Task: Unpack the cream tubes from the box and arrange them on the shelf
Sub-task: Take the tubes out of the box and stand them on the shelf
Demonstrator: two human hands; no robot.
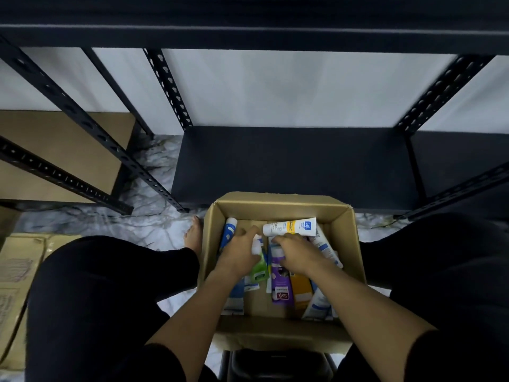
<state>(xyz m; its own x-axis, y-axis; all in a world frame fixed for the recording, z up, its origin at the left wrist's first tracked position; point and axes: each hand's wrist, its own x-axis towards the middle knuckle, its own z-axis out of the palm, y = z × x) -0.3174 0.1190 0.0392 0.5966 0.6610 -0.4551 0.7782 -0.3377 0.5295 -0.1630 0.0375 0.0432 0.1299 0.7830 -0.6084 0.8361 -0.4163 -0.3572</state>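
Cream tubes (278,274) fill box (212,244); both hands reach inside.

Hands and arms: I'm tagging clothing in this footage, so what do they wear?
Both forearms are bare; the left hand and right hand show no gloves, rings, watch or bracelets. Black sleeves begin near the elbows, at the bottom of the frame.
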